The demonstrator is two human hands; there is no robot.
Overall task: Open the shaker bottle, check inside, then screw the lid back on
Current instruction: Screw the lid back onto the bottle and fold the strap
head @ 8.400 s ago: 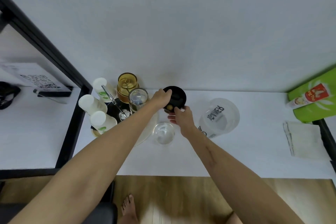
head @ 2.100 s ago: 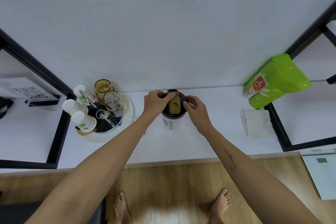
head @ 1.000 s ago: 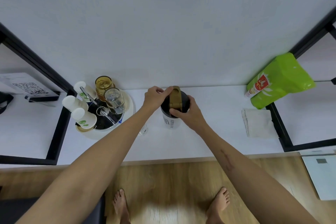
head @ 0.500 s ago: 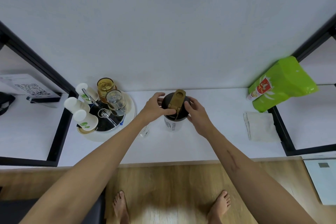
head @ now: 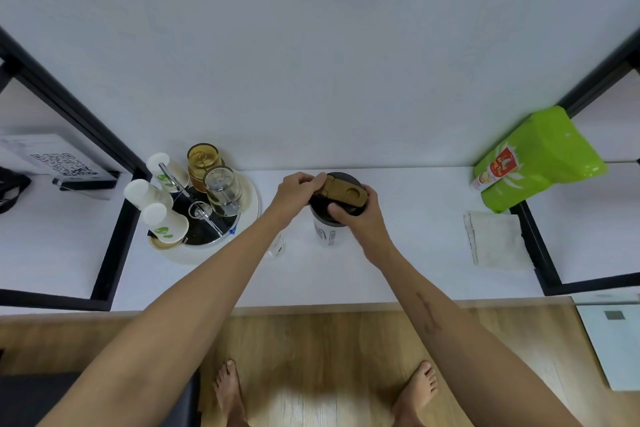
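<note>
The shaker bottle [head: 328, 236] stands upright on the white table, a pale translucent cup with dark print. Its black lid [head: 343, 180] sits on top, with a tan flip cap [head: 344, 193] lying across it. My left hand [head: 297, 191] grips the lid's left rim, fingertips touching the tan cap's hinge end. My right hand [head: 360, 217] wraps the lid's near right side, thumb pressed on the rim. Much of the lid's edge is hidden under both hands.
A round tray [head: 247, 218] to the left holds paper cups [head: 165, 224], an amber jar [head: 203, 161] and a glass [head: 221, 189]. A small clear glass [head: 276, 246] shows beneath my left forearm. A folded cloth [head: 495, 239] and a green bag [head: 536, 158] lie to the right. Black frame posts flank the table.
The lid has turned: the tan cap pointed away from me half a second ago and now lies slanted across the top. My right hand has shifted round to the near side.
</note>
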